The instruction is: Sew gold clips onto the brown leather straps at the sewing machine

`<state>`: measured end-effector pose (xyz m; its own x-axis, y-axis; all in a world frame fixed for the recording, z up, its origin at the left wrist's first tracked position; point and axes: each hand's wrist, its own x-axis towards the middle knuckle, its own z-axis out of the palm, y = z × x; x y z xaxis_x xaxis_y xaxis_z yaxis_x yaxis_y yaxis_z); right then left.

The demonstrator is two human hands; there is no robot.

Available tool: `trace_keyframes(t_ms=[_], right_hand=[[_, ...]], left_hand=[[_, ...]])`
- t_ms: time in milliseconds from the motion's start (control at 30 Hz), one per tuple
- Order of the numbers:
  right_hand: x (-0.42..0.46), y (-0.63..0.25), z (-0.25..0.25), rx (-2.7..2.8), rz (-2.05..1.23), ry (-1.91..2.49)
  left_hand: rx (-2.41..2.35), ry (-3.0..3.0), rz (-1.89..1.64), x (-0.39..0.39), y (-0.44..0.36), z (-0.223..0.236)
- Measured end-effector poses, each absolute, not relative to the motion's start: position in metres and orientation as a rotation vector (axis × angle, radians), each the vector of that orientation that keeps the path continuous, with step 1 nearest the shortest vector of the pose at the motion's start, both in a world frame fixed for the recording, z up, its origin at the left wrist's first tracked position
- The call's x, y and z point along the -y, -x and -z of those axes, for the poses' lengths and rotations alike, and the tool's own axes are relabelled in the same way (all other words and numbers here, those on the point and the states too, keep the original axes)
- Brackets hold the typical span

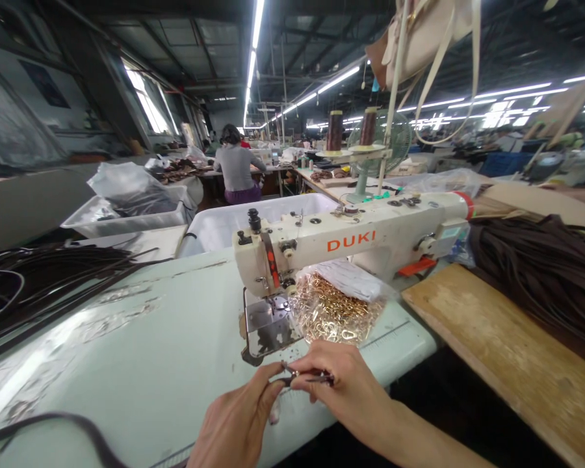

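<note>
My left hand point(241, 416) is closed, thumb and forefinger pinching a narrow dark strap point(287, 382) just in front of the sewing machine's needle plate. My right hand point(344, 377) is closed on the same dark piece from the other side, with a short end of it showing by the palm. A small shiny metal bit shows between the fingertips, too small to make out. Just beyond my right hand lies a clear plastic bag of gold-coloured metal clasps point(334, 312). The white sewing machine point(302, 244) stands behind both hands.
Dark straps lie in bundles at the left point(53, 279) and right point(531, 260). A wooden board point(507, 357) sits at the right. One loose strap point(78, 422) crosses the lower left. White bins point(214, 227) stand behind the table. A person point(236, 169) sits farther back.
</note>
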<state>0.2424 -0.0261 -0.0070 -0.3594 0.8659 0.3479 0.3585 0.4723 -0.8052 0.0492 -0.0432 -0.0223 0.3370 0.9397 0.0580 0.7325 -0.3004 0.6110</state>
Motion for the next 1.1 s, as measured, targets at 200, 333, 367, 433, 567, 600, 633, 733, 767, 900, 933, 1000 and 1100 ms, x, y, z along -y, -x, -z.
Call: trace_keyframes(t_ms=[200, 333, 367, 433, 567, 600, 633, 733, 767, 900, 933, 1000, 1100], right_hand=[[0.028, -0.243, 0.008, 1.923, -0.811, 1.083], [0.028, -0.243, 0.006, 1.928, -0.821, 1.136], [0.027, -0.244, 0.004, 1.924, -0.833, 1.15], [0.027, -0.245, 0.002, 1.93, -0.852, 1.165], [0.027, -0.247, -0.003, 1.997, -0.833, 1.137], [0.027, -0.248, -0.004, 2.015, -0.819, 1.124], [0.027, -0.249, -0.004, 2.031, -0.805, 1.111], [0.028, -0.25, -0.003, 2.066, -0.784, 1.08], [0.027, -0.251, -0.001, 2.07, -0.787, 1.076], [0.023, -0.249, 0.006, 2.033, -0.844, 1.073], [0.022, -0.249, 0.008, 2.011, -0.872, 1.07], [0.02, -0.247, 0.011, 1.96, -0.929, 1.065], [0.015, -0.243, 0.018, 1.908, -0.988, 1.069]], left_hand=[[-1.47, -2.315, -0.579, 0.045, -0.046, 0.029], [-1.425, -2.352, -0.617, 0.046, -0.046, 0.032], [-1.418, -2.344, -0.625, 0.046, -0.046, 0.032], [-1.411, -2.316, -0.62, 0.046, -0.048, 0.031], [-1.435, -2.228, -0.556, 0.047, -0.051, 0.023], [-1.434, -2.209, -0.545, 0.047, -0.052, 0.021], [-1.426, -2.197, -0.54, 0.047, -0.052, 0.02], [-1.368, -2.206, -0.556, 0.045, -0.051, 0.017], [-1.346, -2.213, -0.563, 0.043, -0.05, 0.017], [-1.324, -2.175, -0.53, 0.036, -0.046, 0.016], [-1.33, -2.156, -0.511, 0.034, -0.045, 0.016], [-1.323, -2.141, -0.466, 0.03, -0.044, 0.013], [-1.276, -2.151, -0.427, 0.019, -0.041, 0.007]])
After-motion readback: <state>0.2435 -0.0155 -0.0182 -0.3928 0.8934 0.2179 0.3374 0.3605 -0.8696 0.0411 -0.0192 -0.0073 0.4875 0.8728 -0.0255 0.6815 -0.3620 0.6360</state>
